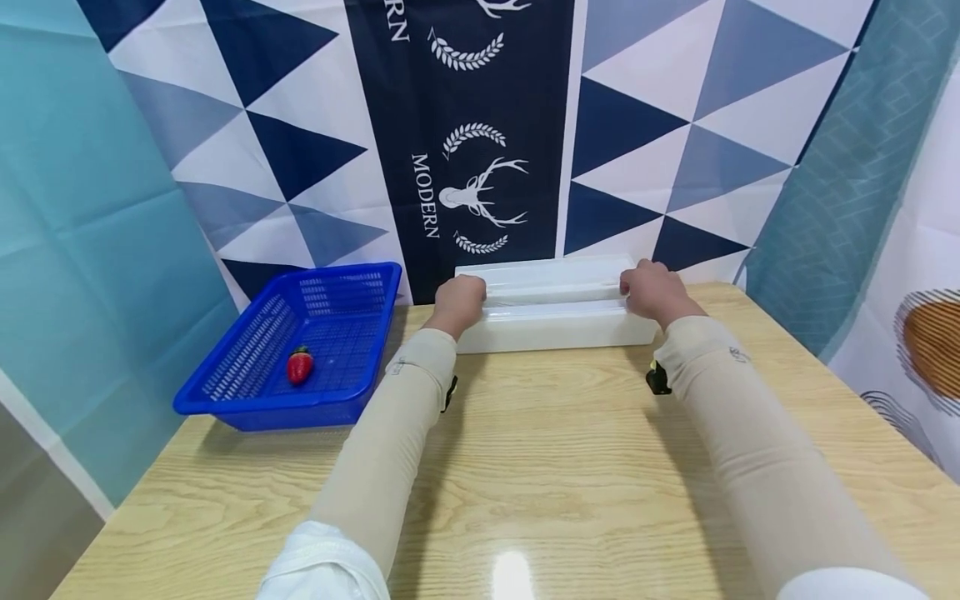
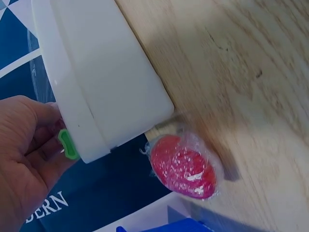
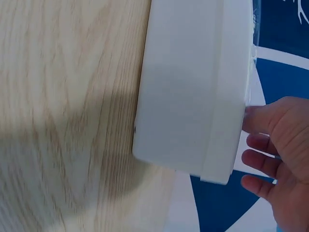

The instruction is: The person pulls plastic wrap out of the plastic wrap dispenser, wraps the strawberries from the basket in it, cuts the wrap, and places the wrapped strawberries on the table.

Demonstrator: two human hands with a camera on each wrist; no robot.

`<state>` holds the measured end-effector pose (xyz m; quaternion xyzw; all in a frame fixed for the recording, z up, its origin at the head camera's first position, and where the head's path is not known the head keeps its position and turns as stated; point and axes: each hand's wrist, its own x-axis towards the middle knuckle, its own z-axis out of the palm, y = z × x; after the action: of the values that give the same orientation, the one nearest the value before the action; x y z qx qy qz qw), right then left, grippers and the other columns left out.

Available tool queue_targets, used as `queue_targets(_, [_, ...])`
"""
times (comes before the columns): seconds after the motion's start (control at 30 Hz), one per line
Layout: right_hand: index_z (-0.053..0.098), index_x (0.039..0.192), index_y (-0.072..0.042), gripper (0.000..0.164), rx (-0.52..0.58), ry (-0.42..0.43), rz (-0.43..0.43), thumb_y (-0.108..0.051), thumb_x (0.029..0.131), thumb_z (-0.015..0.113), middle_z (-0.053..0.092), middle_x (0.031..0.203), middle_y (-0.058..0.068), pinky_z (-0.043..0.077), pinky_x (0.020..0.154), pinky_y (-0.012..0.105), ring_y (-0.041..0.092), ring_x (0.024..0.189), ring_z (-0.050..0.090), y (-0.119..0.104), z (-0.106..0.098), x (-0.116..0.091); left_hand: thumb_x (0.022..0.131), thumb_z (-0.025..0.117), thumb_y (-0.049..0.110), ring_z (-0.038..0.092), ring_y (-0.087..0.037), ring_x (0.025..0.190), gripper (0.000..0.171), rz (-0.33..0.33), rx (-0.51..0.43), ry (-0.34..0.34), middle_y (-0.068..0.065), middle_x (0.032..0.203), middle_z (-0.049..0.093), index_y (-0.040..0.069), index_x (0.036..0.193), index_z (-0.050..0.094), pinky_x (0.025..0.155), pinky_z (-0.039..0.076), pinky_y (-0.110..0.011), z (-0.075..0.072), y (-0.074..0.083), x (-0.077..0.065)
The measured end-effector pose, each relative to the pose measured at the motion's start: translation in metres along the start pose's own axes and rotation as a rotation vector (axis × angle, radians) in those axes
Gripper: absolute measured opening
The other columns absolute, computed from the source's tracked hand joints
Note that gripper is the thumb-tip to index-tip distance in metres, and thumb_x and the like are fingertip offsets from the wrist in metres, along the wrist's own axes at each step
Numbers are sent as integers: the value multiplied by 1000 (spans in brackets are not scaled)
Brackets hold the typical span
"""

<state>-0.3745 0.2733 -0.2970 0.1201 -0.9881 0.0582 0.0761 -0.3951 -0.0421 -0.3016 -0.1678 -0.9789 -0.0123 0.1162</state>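
A long white cling film dispenser box (image 1: 555, 332) lies near the back of the table with its lid (image 1: 547, 271) raised behind. My left hand (image 1: 459, 302) is at its left end and my right hand (image 1: 651, 289) at its right end. Clear cling film (image 2: 41, 79) spans between the hands above the opening, and the fingers and thumb of each hand pinch it. Beside the left fingers, a green slider (image 2: 68, 144) shows at the box's edge. A red, film-wrapped piece (image 2: 183, 166) lies by the box's left end, hidden in the head view.
To the left stands a blue plastic basket (image 1: 277, 408) with a red strawberry (image 1: 299, 366) inside. A patterned cloth (image 1: 480, 125) hangs right behind the box. Pale wooden tabletop (image 1: 540, 467) extends in front, under both forearms.
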Motion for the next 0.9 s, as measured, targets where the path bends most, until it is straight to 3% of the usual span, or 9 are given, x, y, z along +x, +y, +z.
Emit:
queue_targets(0.17, [60, 80, -2, 6, -51, 41, -12, 2, 84, 57, 57, 80, 13, 44, 68, 47, 32, 74, 49, 6, -6, -1, 90, 61, 1, 65, -17, 98, 24, 0, -43, -15, 2, 107, 71, 14, 105, 75, 83, 53, -37, -11, -6, -2])
queue_targets(0.27, [58, 76, -2, 11, -27, 55, -11, 3, 85, 55, 57, 74, 11, 42, 64, 44, 29, 69, 48, 9, -8, -2, 89, 61, 1, 65, -18, 95, 23, -1, -37, -15, 1, 104, 72, 14, 102, 75, 82, 53, -37, -16, -8, -1])
queue_targets(0.5, [57, 81, 0, 11, 88, 150, 14, 1, 90, 51, 59, 76, 14, 43, 65, 46, 31, 70, 51, 9, -5, -4, 92, 63, 7, 65, -19, 88, 17, -29, -13, 0, 1, 100, 72, 15, 99, 76, 78, 55, -38, -17, -11, 4])
queue_targets(0.7, [56, 86, 3, 9, 203, 274, 83, -1, 93, 54, 59, 80, 20, 42, 68, 49, 35, 72, 52, 7, -1, -6, 93, 64, 8, 66, -21, 101, 19, -48, -86, 44, 0, 109, 71, 14, 107, 76, 86, 54, -36, -18, -11, 7])
queue_targets(0.9, [54, 86, 3, 8, 261, 344, 95, 1, 94, 54, 57, 79, 21, 42, 68, 49, 37, 72, 52, 6, 0, -6, 92, 66, 6, 65, -19, 103, 20, -47, -156, 82, -2, 111, 71, 12, 108, 75, 90, 52, -35, -22, -9, 8])
